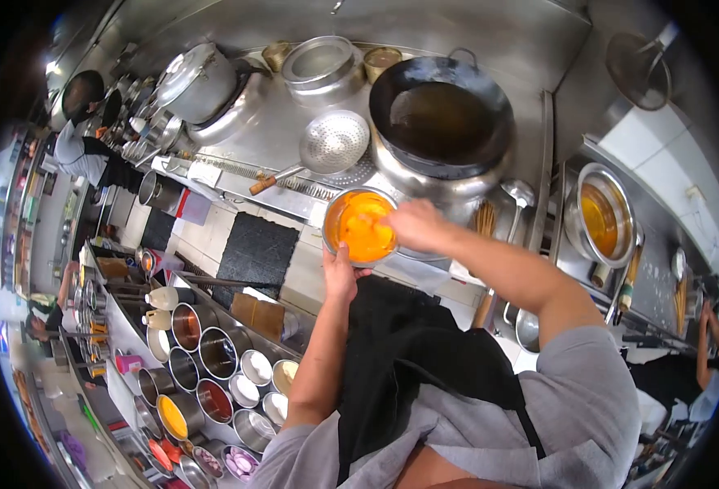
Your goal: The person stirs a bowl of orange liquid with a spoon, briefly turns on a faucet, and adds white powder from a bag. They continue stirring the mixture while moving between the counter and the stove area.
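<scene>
A metal bowl [329,213] of bright orange-yellow mixture is tilted toward me in front of the stove. My left hand [341,275] grips its near rim from below, thumb on the edge. At the bowl's right side, my right hand [415,226] is closed, its fingers blurred at the mixture; what it holds, if anything, I cannot make out. Beyond the bowl, a perforated ladle [335,143] with a wooden handle rests on the stove. A large black wok [442,114] with dark liquid sits on the burner behind my right hand.
A lidded pot [196,85] stands at the back left. Many containers, one with red sauce [214,401], fill the lower left counter. To the right is a steel bowl of oil [600,218]. Other people [90,159] work at the far left and right.
</scene>
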A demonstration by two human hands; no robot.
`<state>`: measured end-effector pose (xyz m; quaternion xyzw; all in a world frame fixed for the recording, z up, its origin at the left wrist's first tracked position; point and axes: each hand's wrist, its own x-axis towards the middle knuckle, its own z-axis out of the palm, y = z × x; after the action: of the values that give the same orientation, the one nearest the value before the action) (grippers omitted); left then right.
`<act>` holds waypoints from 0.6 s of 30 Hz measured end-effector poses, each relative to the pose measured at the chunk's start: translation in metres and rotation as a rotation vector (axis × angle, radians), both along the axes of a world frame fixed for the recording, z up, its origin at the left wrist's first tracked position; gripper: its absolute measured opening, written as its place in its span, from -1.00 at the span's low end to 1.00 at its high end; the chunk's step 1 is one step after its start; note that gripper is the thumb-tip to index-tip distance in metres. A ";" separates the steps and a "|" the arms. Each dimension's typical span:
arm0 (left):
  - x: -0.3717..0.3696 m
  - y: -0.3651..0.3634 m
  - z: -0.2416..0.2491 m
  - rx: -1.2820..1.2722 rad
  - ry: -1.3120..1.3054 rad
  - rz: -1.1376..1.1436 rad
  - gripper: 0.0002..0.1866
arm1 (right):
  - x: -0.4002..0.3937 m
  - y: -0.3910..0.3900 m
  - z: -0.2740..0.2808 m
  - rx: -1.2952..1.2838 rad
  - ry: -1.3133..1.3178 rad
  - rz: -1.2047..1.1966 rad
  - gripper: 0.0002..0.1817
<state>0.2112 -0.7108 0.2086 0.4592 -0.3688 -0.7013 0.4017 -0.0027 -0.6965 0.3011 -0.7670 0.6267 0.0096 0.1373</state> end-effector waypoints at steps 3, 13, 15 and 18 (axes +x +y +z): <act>0.013 -0.012 -0.006 0.028 -0.019 -0.043 -0.49 | -0.022 -0.016 -0.014 0.082 -0.129 0.061 -0.71; 0.050 -0.079 -0.038 -0.005 -0.006 -0.055 -0.45 | 0.012 -0.081 -0.047 0.141 -0.133 -0.051 -0.63; 0.052 -0.099 -0.045 -0.003 0.020 -0.047 -0.42 | 0.040 -0.091 -0.062 0.071 0.009 -0.083 -0.65; 0.061 -0.128 -0.053 0.003 0.031 -0.045 -0.37 | 0.072 -0.098 -0.054 0.059 0.089 -0.101 -0.67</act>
<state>0.2723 -0.8391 0.1551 0.4403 -0.3715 -0.7180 0.3907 0.0695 -0.7943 0.2472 -0.7289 0.6695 0.0554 0.1322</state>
